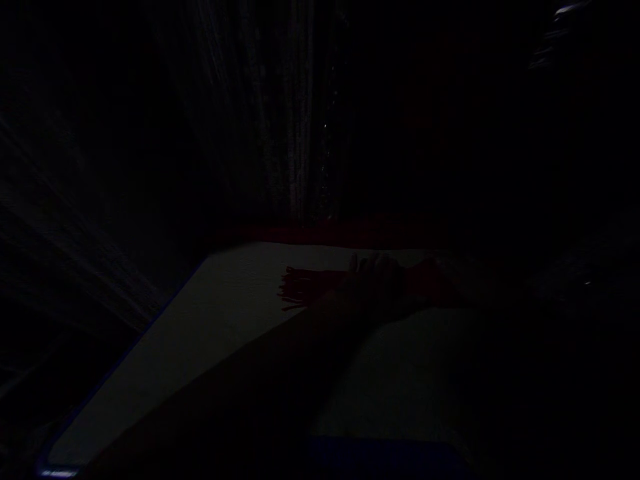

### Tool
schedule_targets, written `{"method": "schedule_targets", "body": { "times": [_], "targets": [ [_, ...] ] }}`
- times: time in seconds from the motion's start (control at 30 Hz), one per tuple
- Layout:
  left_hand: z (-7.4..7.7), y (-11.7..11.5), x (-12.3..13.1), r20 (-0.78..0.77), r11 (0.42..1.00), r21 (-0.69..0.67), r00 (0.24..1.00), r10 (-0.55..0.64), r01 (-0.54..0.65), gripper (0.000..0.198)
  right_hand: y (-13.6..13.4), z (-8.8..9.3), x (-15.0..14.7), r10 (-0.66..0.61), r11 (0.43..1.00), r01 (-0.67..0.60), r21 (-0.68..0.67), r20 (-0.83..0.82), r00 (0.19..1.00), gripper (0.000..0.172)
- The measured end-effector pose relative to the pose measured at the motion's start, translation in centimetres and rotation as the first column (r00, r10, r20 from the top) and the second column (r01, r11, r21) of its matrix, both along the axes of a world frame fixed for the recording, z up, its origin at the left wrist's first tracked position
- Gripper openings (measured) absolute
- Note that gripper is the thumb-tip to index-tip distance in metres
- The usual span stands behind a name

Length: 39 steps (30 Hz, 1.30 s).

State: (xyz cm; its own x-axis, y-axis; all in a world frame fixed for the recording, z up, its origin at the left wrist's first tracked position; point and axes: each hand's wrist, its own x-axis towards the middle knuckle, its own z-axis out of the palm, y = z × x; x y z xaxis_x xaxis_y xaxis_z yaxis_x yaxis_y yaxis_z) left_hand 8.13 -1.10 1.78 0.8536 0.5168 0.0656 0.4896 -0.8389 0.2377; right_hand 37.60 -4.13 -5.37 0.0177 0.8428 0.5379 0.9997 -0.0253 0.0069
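The picture is very dark. A red fringed scarf [320,283] lies across a pale tabletop [225,293], its tassels pointing left. From the lower left my left forearm reaches over the table, and my left hand [373,287] presses on the scarf with its fingers bent over the cloth. More red cloth shows just right of that hand. My right hand [453,277] is a dim shape at the right end of the red cloth, apparently touching it. Its fingers are lost in shadow.
A blue edge [165,308] borders the table on the left. Dark red material [320,235] runs along its far side. Greyish streaked sheets [295,120] hang or stand behind. Something blue [380,453] shows at the near edge. A shiny patch [570,9] glints at upper right.
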Motion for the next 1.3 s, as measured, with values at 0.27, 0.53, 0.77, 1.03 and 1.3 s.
{"method": "schedule_targets", "body": {
  "times": [0.27, 0.53, 0.77, 1.03, 1.3],
  "targets": [
    [-2.0, 1.1, -5.7, 0.094, 0.971, 0.201, 0.990, 0.110, -0.127, 0.061, -0.7, 9.4, -4.8, 0.188, 0.982, -0.184, 0.046, -0.102, 0.977, 0.072],
    [-4.7, 1.0, -4.9, 0.040, 0.959, 0.276, 0.998, 0.046, -0.055, 0.049, 1.2, 4.9, -16.7, 0.364, 0.838, -0.432, -0.334, -0.248, 0.898, 0.066],
    [-2.7, 1.9, -6.5, 0.029, 0.988, 0.126, 0.996, 0.087, -0.090, 0.068, 1.5, 2.4, -14.8, 0.291, 0.846, -0.361, -0.391, -0.229, 0.929, 0.070],
    [-2.5, 4.3, -11.0, -0.013, 0.931, 0.136, 0.939, 0.344, -0.339, 0.056, 0.8, 2.9, -15.6, 0.324, 0.904, -0.342, -0.257, -0.112, 0.939, 0.074],
    [-1.7, 2.6, -11.9, 0.021, 0.898, 0.239, 0.926, 0.377, -0.370, 0.055, 0.6, 1.9, -15.9, 0.323, 0.928, -0.302, -0.219, 0.065, 0.944, 0.063]
  ]
}}
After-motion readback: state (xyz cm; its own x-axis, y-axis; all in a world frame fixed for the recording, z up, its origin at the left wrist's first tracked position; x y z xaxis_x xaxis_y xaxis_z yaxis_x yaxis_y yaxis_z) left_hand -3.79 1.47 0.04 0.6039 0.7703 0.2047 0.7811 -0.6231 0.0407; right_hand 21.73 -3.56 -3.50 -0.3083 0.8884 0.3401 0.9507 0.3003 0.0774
